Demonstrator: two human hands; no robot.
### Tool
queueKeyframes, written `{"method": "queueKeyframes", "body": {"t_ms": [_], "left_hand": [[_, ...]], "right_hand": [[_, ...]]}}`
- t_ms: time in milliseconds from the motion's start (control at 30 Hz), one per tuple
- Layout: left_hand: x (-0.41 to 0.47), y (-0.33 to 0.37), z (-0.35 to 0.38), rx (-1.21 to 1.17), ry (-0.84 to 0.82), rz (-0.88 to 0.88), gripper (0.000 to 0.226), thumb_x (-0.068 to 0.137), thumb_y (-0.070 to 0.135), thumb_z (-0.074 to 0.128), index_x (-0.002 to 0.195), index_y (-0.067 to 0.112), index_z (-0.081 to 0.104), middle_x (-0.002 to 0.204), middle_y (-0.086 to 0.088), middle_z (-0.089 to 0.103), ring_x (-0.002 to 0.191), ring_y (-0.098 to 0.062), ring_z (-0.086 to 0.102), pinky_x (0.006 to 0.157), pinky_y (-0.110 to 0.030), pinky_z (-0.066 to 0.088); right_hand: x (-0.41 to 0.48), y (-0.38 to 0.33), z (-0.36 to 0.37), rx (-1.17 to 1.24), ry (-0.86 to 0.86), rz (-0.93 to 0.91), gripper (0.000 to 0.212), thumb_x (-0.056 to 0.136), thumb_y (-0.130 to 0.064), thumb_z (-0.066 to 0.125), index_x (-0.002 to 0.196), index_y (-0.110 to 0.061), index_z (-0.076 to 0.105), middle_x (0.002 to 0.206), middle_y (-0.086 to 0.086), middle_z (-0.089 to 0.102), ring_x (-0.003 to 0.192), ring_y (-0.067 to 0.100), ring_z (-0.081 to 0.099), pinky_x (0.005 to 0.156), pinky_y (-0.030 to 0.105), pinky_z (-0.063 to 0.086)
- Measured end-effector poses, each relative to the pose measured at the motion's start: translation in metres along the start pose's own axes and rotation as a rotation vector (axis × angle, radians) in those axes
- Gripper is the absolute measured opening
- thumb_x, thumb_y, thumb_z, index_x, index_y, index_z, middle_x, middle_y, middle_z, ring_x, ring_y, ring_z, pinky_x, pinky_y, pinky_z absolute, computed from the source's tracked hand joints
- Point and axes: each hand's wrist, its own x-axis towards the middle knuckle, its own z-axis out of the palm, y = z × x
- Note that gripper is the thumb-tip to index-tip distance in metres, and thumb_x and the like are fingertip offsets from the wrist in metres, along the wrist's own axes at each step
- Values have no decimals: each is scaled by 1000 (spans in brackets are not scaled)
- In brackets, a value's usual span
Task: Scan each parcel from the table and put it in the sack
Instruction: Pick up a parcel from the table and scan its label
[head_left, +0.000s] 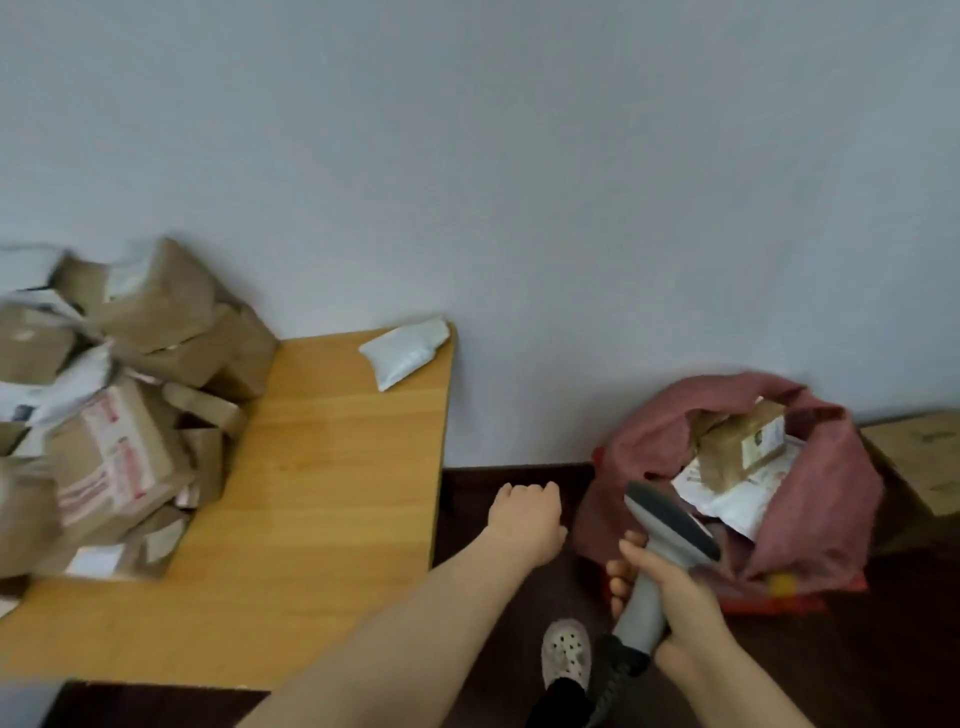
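A heap of brown cardboard parcels (119, 415) and white mailers covers the left end of the wooden table (322, 493). One white mailer (405, 351) lies alone at the table's far right corner. A red sack (821, 499) stands open on the floor at the right, with a brown box (737, 447) and white mailers inside. My right hand (670, 597) grips the handle of a grey barcode scanner (665, 530), whose head is at the sack's mouth. My left hand (530, 519) hangs in the gap between table and sack, fingers curled loosely, holding nothing.
A plain wall runs behind the table and sack. A cardboard box (919, 457) sits on the floor right of the sack. My foot in a white perforated shoe (566, 654) stands on the dark floor between table and sack.
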Motion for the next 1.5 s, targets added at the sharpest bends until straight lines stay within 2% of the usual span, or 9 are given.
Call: {"method": "queueKeyframes", "body": {"t_ms": [200, 433, 733, 933, 1033, 1167, 1267, 1367, 1500], "left_hand": [[-102, -124, 4, -131, 41, -301, 49, 99, 36, 45, 139, 10, 38, 137, -12, 50, 126, -32, 46, 109, -45, 29], [-130, -227, -6, -273, 109, -423, 50, 99, 38, 45, 140, 9, 39, 135, -10, 50, 122, -28, 49, 101, -40, 42], [-1, -323, -46, -272, 193, -199, 53, 97, 32, 52, 143, 10, 36, 145, -9, 40, 133, -26, 36, 105, -36, 36], [124, -327, -71, -227, 201, 41, 75, 96, 30, 53, 153, 9, 9, 161, -9, 0, 148, -27, 1, 118, -34, 11], [173, -327, -79, -115, 193, 86, 81, 97, 39, 51, 154, 16, -1, 161, -10, -8, 148, -29, -9, 118, -41, 8], [204, -332, -75, -82, 95, 32, 95, 87, 54, 57, 153, 18, -1, 159, -6, 13, 146, -27, 12, 115, -50, 15], [196, -338, -67, -81, 175, 17, 75, 88, 33, 64, 147, 12, 24, 146, -8, 37, 132, -28, 39, 105, -36, 32], [171, -340, -68, -355, 180, -37, 46, 90, 18, 58, 133, 11, 45, 131, -11, 54, 118, -29, 53, 89, -31, 42], [120, -348, -77, -1394, -96, -165, 31, 87, 3, 59, 118, 3, 57, 107, -14, 67, 93, -28, 65, 83, -37, 52]], "right_hand": [[-40, 56, 97, -155, -215, 66, 8, 87, -7, 66, 91, -13, 65, 58, 8, 64, 42, 14, 58, 42, 24, 48], [-40, 70, 194, -72, -285, 180, 11, 89, -15, 64, 96, -10, 58, 59, 5, 60, 44, 14, 55, 43, 23, 48], [41, 53, 300, 48, -101, 130, 15, 87, -14, 66, 98, -10, 58, 60, 5, 61, 44, 13, 54, 42, 21, 47], [78, 49, 310, 48, -32, 111, 32, 71, -14, 71, 101, -13, 61, 61, 5, 60, 44, 13, 53, 40, 23, 45], [87, 51, 304, 104, 9, 114, 30, 71, -13, 71, 100, -12, 63, 59, 7, 59, 41, 14, 52, 38, 23, 44], [93, 57, 301, 164, 45, 125, 30, 70, -12, 72, 99, -13, 67, 59, 8, 58, 40, 16, 51, 37, 25, 44], [95, 61, 300, 163, 68, 129, 24, 76, -12, 70, 100, -14, 67, 59, 7, 58, 41, 15, 51, 38, 24, 44], [91, 63, 304, 164, 64, 133, 20, 80, -12, 68, 99, -14, 66, 60, 7, 59, 41, 14, 52, 38, 24, 44], [76, 61, 307, 117, 35, 102, 14, 80, -10, 68, 94, -11, 64, 62, 8, 63, 41, 14, 55, 38, 23, 46]]}}
